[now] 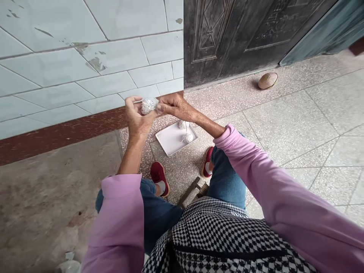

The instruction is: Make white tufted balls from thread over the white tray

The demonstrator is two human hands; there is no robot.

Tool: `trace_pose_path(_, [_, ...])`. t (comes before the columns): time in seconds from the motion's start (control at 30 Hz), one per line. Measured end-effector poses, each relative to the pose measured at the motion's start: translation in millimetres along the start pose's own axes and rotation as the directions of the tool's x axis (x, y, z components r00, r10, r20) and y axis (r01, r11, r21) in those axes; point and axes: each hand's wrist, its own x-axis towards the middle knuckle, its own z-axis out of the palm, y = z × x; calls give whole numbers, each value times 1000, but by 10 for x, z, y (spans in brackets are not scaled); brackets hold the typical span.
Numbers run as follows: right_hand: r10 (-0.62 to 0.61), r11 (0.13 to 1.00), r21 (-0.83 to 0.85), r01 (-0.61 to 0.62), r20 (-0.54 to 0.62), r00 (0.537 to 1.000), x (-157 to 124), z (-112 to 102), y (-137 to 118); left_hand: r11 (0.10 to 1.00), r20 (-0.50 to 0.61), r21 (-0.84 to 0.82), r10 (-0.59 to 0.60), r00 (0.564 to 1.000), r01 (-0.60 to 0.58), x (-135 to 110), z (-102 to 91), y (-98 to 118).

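Observation:
Both hands are raised in front of me, over my knees. My left hand is closed around a small white ball of thread, fingers curled over its left side. My right hand pinches the ball's right side with fingertips pressed together. A thin strand sticks out to the left of the ball. Below the hands, a white tray lies on the floor with two more white thread balls on its right part.
I sit with red shoes on a speckled tile floor. A pale tiled wall with a dark red base stands to the left. A dark carved door is ahead, with a small ball lying at its foot.

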Motion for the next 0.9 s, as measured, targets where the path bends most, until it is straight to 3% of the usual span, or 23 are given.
trace_pose_path(0.13, [33, 999, 5, -32, -81, 996, 0, -151, 89, 994, 173, 14, -111, 979, 111, -140, 28, 195])
trace_pose_path(0.23, [90, 996, 36, -88, -79, 993, 3, -216, 104, 963, 327, -133, -182, 927, 236, -198, 51, 310])
trace_pose_path(0.4, [272, 959, 116, -260, -101, 957, 27, -212, 87, 859, 410, -366, -197, 890, 359, -208, 85, 357])
trace_pose_path(0.5, [295, 944, 179, -276, -86, 952, 31, -191, 151, 842, 383, -423, -169, 908, 335, -192, 89, 342])
trace_pose_path(0.6, [230, 957, 197, -214, -60, 971, 26, -170, 284, 838, 323, -452, -166, 932, 305, -168, 70, 331])
trace_pose_path(0.73, [157, 984, 82, -157, 6, 988, -1, -115, 361, 810, 198, -525, -185, 963, 263, -130, 29, 293])
trace_pose_path(0.9, [90, 990, -121, -75, 126, 988, -73, -15, 138, 857, -11, -478, -224, 974, 192, -57, -2, 128])
